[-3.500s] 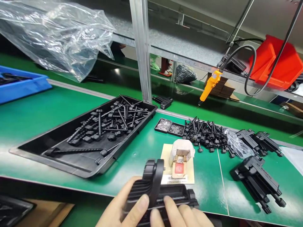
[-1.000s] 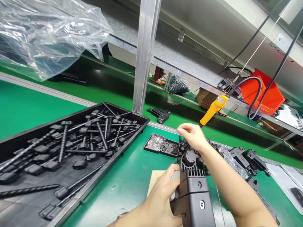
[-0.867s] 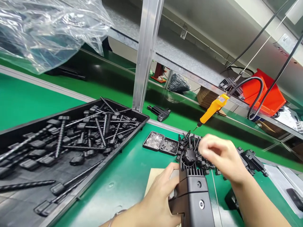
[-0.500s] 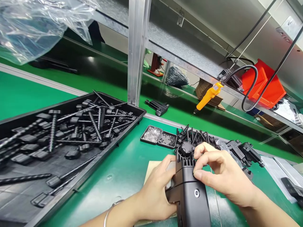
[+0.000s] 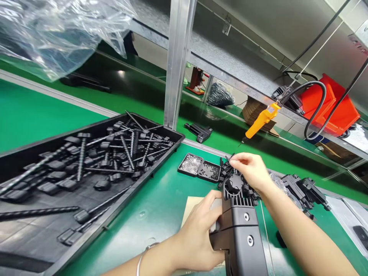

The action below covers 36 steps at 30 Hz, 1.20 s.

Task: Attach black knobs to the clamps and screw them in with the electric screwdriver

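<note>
My left hand (image 5: 198, 234) is wrapped round a black plastic housing (image 5: 247, 249) with a ribbed end, a round knob (image 5: 233, 184) and two light ring-shaped fittings on its face. Part of a pale grey piece (image 5: 216, 210) shows behind my left fingers. My right hand (image 5: 251, 168) is over a pile of black ribbed rods (image 5: 225, 168) just past the housing. Its thumb and index finger are pinched together there; what sits between them, if anything, is too small to tell.
A black tray (image 5: 161, 168) of spiral rods with block-shaped heads lies on the left. Two small trays hold light (image 5: 190, 164) and dark (image 5: 209, 171) bits. An orange electric screwdriver (image 5: 263, 120) hangs from a cable. More black assemblies (image 5: 304, 191) lie at right.
My right hand has left the side of the housing and moved forward to the rod pile. A second ring-shaped fitting is now uncovered on the housing. The view has shifted slightly.
</note>
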Each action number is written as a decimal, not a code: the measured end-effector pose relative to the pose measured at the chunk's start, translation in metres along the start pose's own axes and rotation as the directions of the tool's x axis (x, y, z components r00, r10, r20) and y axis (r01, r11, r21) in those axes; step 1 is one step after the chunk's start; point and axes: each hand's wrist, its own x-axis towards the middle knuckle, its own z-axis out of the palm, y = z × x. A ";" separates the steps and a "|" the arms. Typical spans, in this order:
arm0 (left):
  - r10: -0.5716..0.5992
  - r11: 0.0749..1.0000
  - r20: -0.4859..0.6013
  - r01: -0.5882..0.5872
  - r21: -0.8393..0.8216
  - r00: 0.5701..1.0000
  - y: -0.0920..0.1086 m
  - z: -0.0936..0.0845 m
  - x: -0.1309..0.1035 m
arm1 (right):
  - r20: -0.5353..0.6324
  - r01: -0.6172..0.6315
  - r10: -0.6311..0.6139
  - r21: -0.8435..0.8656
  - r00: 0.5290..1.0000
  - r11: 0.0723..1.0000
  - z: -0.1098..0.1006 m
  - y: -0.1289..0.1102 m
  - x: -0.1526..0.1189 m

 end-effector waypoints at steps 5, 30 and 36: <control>0.049 0.999 -0.040 -0.049 -0.007 0.998 -0.003 0.001 -0.002 | 0.278 0.102 -0.011 -0.314 0.960 0.944 0.072 0.033 0.068; 0.048 0.999 -0.077 -0.049 -0.009 0.996 -0.009 0.002 -0.002 | 0.210 0.271 -0.273 0.040 0.939 0.962 0.023 0.009 0.052; 0.029 0.999 -0.050 -0.031 -0.035 0.998 0.004 -0.002 0.002 | 0.187 0.318 -0.352 0.188 0.917 0.929 -0.062 -0.053 -0.049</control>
